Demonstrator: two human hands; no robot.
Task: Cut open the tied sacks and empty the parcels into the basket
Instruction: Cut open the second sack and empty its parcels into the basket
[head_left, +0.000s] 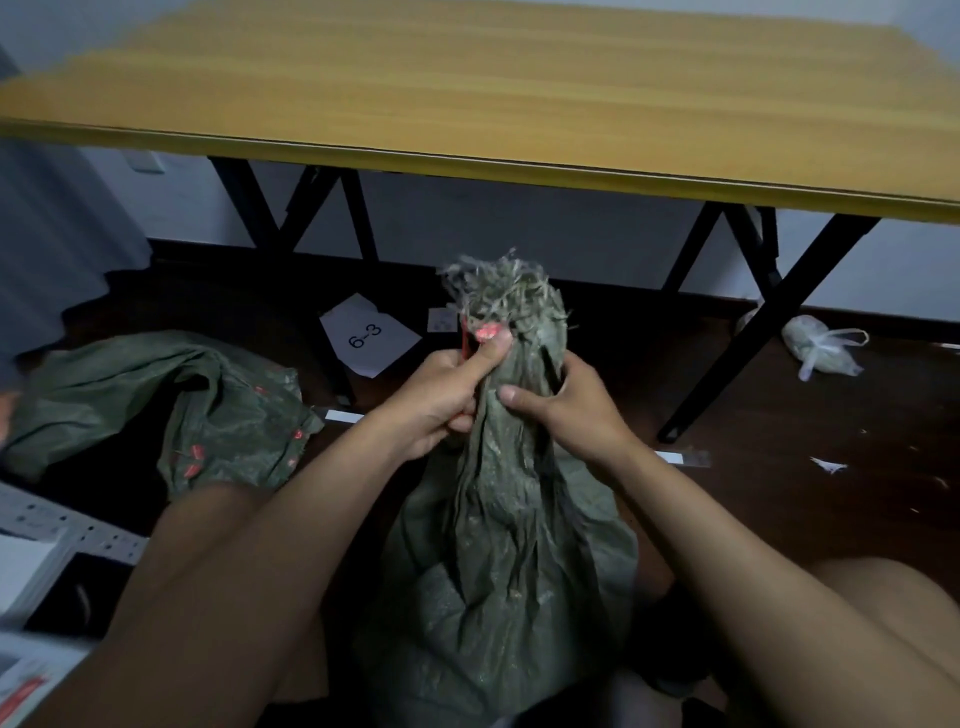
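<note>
While the green woven sack (498, 561) stands upright between the knees, its gathered neck is gripped by both hands: left hand (441, 400) clenched at the red tie (485, 332), thumb pressed on it; right hand (566, 405) wrapped round the neck just below. Frayed mouth sticks up above. Second sack (156, 410) lies slack on the floor, far left.

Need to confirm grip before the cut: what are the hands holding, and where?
Both grip the sack at its gathered neck: the left hand at the red tie, the right hand just below on the other side.
</note>
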